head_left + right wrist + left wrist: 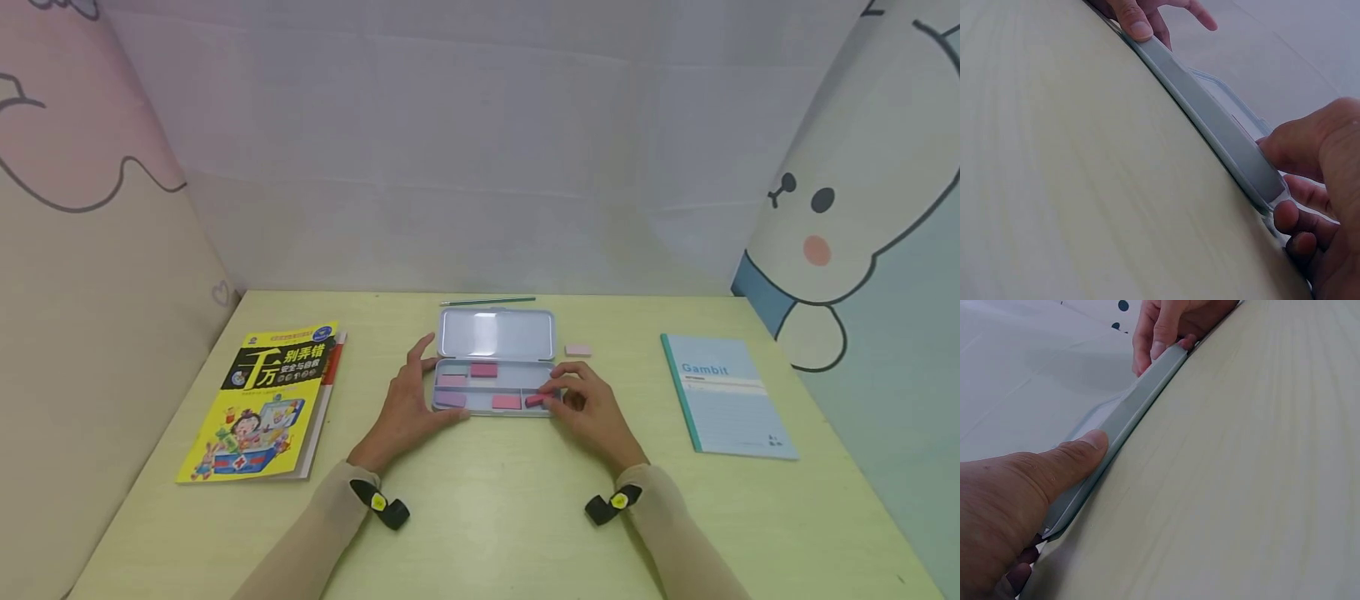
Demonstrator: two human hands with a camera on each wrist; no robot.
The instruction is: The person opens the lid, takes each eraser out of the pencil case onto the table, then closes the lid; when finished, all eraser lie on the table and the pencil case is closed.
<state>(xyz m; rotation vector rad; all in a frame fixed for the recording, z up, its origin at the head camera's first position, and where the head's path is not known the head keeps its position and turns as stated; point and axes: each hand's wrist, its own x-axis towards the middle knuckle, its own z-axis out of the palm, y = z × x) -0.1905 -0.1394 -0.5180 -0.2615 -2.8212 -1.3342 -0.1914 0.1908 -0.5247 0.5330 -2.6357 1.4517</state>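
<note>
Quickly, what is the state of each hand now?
Left hand: holding the left end of the open, pale grey-blue, rectangular, metal-looking box.
Right hand: closed, seemingly pinching the dark pink rectangular block.

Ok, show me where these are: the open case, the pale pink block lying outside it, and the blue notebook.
Open case [497, 335]: head view, on the bare inside of its lid.
Pale pink block [577, 351]: head view, middle of its upper face.
Blue notebook [731, 408]: head view, middle of its cover.
</note>
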